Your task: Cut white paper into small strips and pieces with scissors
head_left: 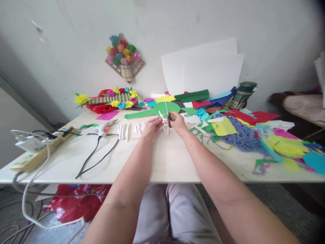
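Note:
My right hand [177, 123] grips a pair of scissors [167, 110] whose blades point up and away. My left hand [151, 127] pinches a small white rolled paper stick [160, 115] and holds it against the blades. Both hands hover over the middle of the white table [165, 162]. Several short white paper sticks [124, 131] lie in a row just left of my left hand. A green foam shape [152, 112] lies behind the hands.
A glue gun [104, 127] with a black cord lies at the left, beside a power strip [38, 152]. Coloured paper scraps [223, 127] and blue yarn [241, 137] cover the right side. Paper flowers [114, 98], white sheets [203, 73] and a dark jar [242, 95] stand at the back.

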Tool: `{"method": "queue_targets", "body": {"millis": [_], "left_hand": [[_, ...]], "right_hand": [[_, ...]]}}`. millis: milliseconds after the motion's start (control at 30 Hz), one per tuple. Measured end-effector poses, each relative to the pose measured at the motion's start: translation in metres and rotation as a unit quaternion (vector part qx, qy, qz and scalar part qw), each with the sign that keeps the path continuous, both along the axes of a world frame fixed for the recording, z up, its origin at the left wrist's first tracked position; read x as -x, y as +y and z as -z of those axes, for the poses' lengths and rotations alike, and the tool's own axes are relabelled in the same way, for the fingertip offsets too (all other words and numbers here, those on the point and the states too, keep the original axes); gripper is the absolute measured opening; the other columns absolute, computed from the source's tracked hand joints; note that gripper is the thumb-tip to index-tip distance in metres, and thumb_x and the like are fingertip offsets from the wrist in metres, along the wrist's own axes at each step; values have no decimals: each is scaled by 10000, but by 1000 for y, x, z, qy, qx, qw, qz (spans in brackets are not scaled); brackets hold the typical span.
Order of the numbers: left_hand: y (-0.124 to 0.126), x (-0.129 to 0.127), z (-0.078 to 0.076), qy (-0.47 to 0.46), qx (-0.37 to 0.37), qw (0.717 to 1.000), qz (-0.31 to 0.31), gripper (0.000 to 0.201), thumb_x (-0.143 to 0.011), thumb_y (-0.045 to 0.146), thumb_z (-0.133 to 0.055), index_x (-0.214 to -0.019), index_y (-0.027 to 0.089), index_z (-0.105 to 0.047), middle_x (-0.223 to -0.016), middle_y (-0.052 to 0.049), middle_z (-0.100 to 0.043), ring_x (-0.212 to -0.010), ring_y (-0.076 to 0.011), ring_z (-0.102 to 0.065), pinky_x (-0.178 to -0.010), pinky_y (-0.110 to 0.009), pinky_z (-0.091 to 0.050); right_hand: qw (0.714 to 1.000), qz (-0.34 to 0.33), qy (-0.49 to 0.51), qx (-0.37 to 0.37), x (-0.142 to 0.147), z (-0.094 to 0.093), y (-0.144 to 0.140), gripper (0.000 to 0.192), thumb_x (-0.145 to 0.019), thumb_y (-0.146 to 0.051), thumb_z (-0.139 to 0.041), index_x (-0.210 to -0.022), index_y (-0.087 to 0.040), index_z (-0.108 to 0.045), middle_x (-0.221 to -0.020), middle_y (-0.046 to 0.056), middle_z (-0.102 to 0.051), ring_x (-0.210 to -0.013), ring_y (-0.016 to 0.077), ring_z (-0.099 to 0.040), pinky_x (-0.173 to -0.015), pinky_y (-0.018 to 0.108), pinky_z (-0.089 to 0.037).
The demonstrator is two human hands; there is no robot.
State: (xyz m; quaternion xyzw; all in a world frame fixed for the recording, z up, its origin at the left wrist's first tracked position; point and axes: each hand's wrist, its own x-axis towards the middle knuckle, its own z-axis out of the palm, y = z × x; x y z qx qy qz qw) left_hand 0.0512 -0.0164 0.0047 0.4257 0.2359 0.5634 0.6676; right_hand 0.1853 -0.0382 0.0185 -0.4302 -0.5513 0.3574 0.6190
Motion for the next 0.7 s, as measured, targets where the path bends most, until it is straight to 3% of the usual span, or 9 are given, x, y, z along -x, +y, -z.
{"method": "queue_targets", "body": {"millis": [300,533,700], "left_hand": [[-3,0,-5,-29,-14,999,-22,120,-608,97,-706,-721,102,-666,-693,-39,-648,-601,-87,-573,-670,-236,-452],[0,3,-7,-63,-2,996,-65,127,-584,74,-703,-698,110,-659,-663,-19,-633,-586,-71,-561,-643,-217,-453],[1,5,-7,-73,-4,994,-80,145,-563,90,-720,-693,106,-658,-645,-15,-631,-559,-71,-557,-620,-216,-453]], "right_hand": [[998,-39,18,47,1,-6,-5,459,-536,-313,-754,-915,-143,-559,-579,-33,-597,-500,97,-558,-436,200,-442],[986,-82,-89,112,-1,-19,-22,335,-679,-368,-681,-887,-128,-575,-498,-39,-560,-377,51,-466,-362,153,-374],[973,-131,-143,124,-4,-14,-21,311,-717,-380,-641,-895,-135,-569,-495,-35,-563,-372,58,-473,-346,150,-351]]}}
